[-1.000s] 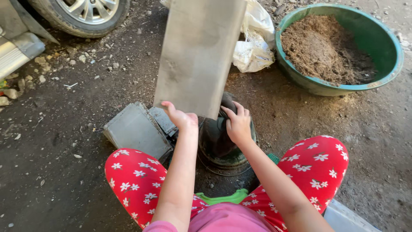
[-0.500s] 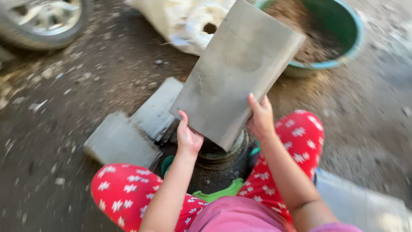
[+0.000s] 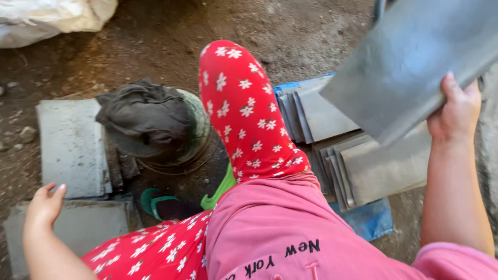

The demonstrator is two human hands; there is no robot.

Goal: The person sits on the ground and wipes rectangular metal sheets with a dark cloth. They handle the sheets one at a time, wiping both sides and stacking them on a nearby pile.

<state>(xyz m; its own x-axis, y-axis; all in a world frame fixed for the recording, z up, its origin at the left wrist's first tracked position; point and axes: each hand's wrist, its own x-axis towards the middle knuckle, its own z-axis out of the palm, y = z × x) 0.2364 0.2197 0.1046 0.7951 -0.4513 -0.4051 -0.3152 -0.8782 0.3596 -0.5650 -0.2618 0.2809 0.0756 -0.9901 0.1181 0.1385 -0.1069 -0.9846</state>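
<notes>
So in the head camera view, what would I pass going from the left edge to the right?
Left hand, open above flat grey slabs → dark cloth over a round green-rimmed stand → red flowered trouser leg → stack of grey slabs on blue sheet → right hand holding a tilted grey slab.

Daylight, soft and diffuse; no hard sun patches. Brightest areas: pale sack (image 3: pixel 57 18) at top left, near overexposed, and the grey slab (image 3: pixel 410 67) raised at upper right, which carries a smooth sheen. Dirt ground (image 3: pixel 155 46) darker, in mild shade. Deep shadow under the round mould (image 3: pixel 171 135) and between the legs. Slight motion blur on slab edge and right hand (image 3: pixel 459 111); left hand (image 3: pixel 44 205) reasonably sharp. Wide-angle stretch at the frame corners.
</notes>
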